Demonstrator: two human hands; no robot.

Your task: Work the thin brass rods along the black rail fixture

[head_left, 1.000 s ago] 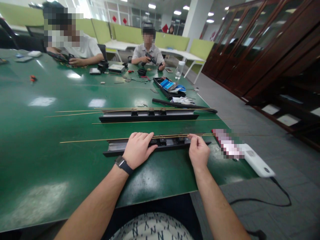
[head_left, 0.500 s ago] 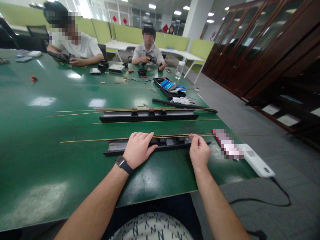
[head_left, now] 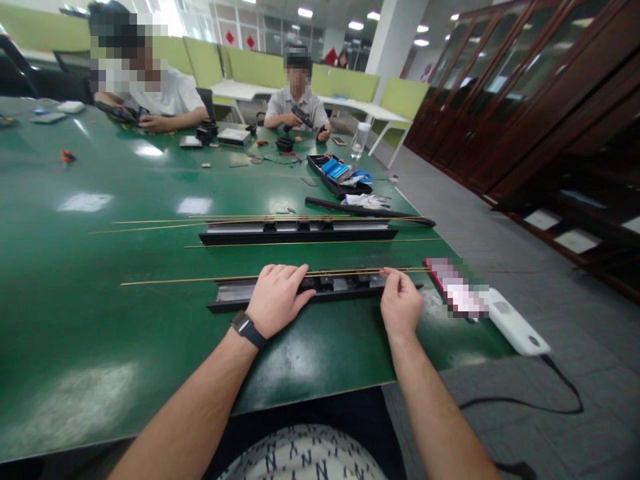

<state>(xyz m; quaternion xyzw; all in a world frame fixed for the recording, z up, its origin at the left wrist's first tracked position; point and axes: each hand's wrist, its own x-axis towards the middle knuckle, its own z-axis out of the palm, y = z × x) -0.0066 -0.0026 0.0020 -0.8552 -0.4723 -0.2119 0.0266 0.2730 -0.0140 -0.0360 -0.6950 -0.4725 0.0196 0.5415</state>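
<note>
While my left hand [head_left: 277, 297] lies flat, fingers stretched out, pressing the near rail [head_left: 235, 293] onto the table [head_left: 100, 320], my right hand [head_left: 400, 303] pinches the rods [head_left: 190, 279] between thumb and fingertips near the rail's right end. The rods lie along the rail's far edge and jut well past its left end; I cannot tell whether they are seated. The far rail [head_left: 297, 233] has rods beside it too. The table's right edge is near, with a white device [head_left: 515, 327] close to my right hand; leftward there is wide room.
</note>
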